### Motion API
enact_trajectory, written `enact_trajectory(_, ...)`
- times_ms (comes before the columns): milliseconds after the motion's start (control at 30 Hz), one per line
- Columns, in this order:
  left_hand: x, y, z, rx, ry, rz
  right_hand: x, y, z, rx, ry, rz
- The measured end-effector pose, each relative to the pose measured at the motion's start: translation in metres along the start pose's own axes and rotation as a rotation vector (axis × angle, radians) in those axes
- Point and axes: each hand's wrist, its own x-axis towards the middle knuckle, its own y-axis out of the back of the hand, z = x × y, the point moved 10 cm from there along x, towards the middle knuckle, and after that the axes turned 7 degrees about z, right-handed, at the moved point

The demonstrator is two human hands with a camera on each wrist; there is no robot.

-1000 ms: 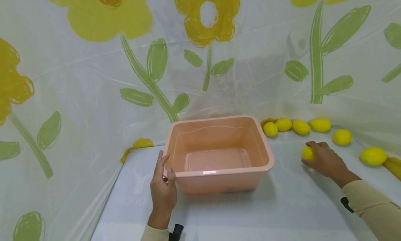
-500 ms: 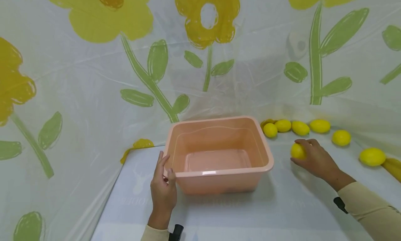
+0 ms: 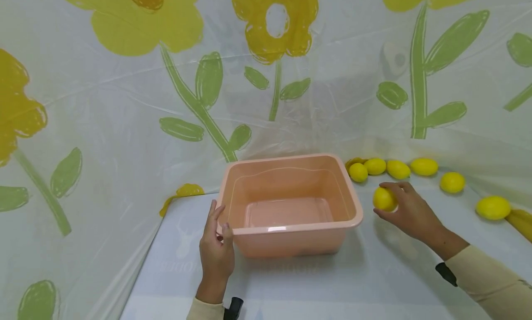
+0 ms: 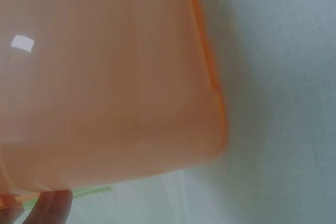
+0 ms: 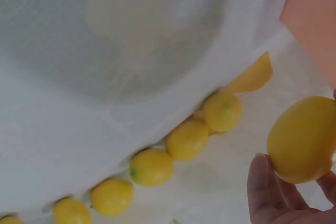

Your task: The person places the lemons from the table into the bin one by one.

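A pink plastic basin stands on the white table. At its near left corner, my left hand grips the rim, thumb on the near side and fingers along the left side. My right hand pinches a yellow lemon between thumb and fingers, to the right of the basin. In the right wrist view this lemon shows large, with fingertips at its side. The left wrist view is mostly filled by the basin's outer wall. Inside, the basin's visible floor is bare.
Several more lemons lie in a curved row along the back and right of the table. A white sheet printed with yellow flowers hangs right behind the table and down its left side.
My right hand has moved left toward the basin, carrying the lemon. The left hand and the basin have stayed in place.
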Motion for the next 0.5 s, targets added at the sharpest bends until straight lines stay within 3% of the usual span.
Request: enact_trajectory(500,0.001,-0.001,0.000,-0.001,0.005,-0.005,-0.008,0.017,-0.040,0.035,0.090,0.082)
